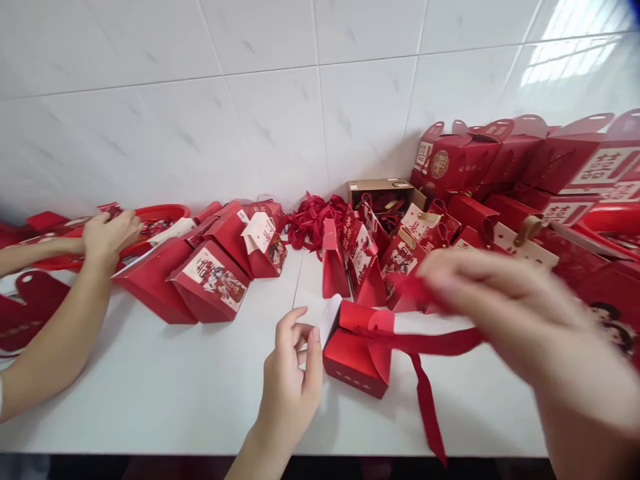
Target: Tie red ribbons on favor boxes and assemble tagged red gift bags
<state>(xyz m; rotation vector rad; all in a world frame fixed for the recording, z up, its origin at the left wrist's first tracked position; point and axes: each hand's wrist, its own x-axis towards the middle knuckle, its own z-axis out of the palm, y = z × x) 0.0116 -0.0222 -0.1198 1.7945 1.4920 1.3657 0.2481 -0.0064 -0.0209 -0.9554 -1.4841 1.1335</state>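
A small red gift box (357,360) lies on the white table in front of me, its flap side facing up. A dark red ribbon (430,343) runs through the box's top; one tail hangs down over the table, and another part stretches to my right hand (520,333). Blurred by motion, that hand is closed on the ribbon, with red showing at its fingertips. My left hand (293,373) is beside the box's left side, fingers loosely curved and apart, holding nothing.
Red ribbons (320,217) are heaped by the tiled wall. Finished-looking gift boxes (215,280) stand left, with more bags (367,260) behind my box. Larger boxes (465,160) are stacked right. At left, another person's hands (110,233) reach over a red basket (163,212).
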